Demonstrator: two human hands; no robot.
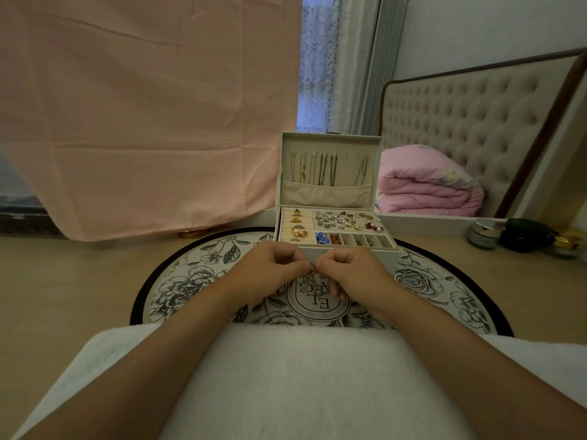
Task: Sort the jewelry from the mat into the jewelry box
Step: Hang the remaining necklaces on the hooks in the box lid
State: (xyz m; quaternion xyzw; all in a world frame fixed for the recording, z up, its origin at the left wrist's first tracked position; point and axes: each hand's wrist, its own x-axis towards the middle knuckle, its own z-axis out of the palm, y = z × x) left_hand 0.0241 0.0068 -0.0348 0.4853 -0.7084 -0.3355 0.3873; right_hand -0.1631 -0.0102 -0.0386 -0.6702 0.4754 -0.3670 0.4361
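Gold chain pinched between fingers of left hand and right hand, both clamped on it, hanging roughly vertical over the mat; jewelry box sits open dead ahead, just beyond the knuckles, both hands equally near.

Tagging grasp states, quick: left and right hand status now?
Left hand: pinching a small gold jewelry piece.
Right hand: pinching the same piece from the other side.
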